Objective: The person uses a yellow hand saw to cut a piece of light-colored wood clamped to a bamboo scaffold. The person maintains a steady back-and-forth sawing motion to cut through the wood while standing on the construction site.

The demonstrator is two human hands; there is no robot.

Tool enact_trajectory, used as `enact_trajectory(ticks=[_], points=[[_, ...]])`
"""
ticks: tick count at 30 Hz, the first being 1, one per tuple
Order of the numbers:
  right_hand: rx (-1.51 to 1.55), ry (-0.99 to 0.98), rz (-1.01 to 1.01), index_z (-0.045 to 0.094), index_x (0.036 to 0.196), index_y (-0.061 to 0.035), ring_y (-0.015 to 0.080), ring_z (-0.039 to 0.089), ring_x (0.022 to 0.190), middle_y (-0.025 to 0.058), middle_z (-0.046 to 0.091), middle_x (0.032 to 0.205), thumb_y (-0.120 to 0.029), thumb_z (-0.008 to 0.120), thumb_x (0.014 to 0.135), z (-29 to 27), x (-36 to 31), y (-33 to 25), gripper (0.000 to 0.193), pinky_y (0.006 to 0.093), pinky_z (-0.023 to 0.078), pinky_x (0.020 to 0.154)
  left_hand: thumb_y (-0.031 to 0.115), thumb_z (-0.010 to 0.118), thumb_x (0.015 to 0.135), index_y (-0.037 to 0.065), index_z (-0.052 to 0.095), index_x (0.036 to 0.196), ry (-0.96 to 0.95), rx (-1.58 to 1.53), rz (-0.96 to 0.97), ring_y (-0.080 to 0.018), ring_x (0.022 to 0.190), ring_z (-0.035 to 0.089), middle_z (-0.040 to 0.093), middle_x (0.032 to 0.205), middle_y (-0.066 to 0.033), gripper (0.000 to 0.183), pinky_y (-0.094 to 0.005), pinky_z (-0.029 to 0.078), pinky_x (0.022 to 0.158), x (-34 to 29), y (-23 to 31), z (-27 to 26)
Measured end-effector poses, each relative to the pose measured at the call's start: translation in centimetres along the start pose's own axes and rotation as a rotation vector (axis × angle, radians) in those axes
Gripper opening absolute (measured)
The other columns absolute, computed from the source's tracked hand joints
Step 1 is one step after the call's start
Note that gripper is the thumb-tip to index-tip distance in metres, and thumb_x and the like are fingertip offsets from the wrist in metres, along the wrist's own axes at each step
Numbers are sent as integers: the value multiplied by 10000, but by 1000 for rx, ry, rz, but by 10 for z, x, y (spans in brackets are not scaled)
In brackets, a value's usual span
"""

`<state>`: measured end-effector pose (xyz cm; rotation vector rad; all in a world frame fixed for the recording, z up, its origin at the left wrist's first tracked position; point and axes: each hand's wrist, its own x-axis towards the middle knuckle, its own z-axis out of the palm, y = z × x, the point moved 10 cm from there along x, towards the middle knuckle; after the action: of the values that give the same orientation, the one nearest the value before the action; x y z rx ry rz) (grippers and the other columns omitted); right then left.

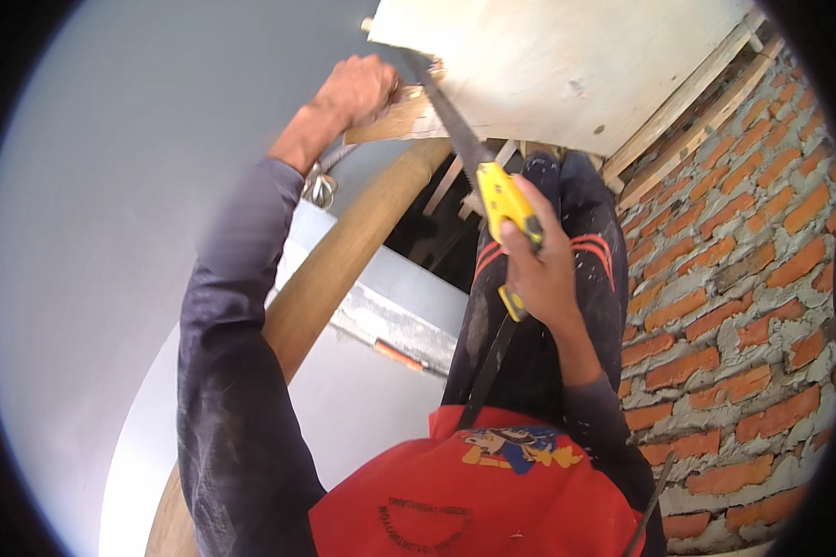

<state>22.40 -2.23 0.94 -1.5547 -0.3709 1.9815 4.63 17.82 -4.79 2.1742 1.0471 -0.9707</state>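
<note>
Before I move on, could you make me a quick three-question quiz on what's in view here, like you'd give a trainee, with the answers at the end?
1. Multiple choice: what does the right grip hold? A, a hammer; B, a saw; C, a paintbrush.
2. True or false: the blade points back toward the person's own body.
3. Fill in the missing word: a brick wall shows on the ____ side of the picture.

Key:
1. B.
2. False; it points away from the body, its far end up by the edge of the pale wooden board.
3. Right.
</note>
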Motion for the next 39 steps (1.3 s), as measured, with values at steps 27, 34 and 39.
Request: enact_trajectory(ticks=[27,34,39], points=[[170,-16,172,402,1422,-40,15,457,534,32,606,838,-167,580,947,-26,-50,7,523,184,375,475,83,621,795,93,732,948,16,-144,-130,-343,785,668,694,812,-159,190,-437,533,736,-1,-19,-2],[129,3,16,420,1423,-73,26,470,517,67,622,857,-126,568,942,7,-13,29,506,199,386,458,67,568,780,106,723,937,131,99,-129,-374,789,655,681,799,-177,225,-449,536,733,-1,-30,-15],[259,-14,105,413,1428,-74,23,450,451,52,595,779,-152,579,946,-17,-41,31,515,194,362,409,186,531,874,139,702,1021,51,49,-231,-366,873,661,693,921,-167,230,-461,532,787,-28,-74,21]])
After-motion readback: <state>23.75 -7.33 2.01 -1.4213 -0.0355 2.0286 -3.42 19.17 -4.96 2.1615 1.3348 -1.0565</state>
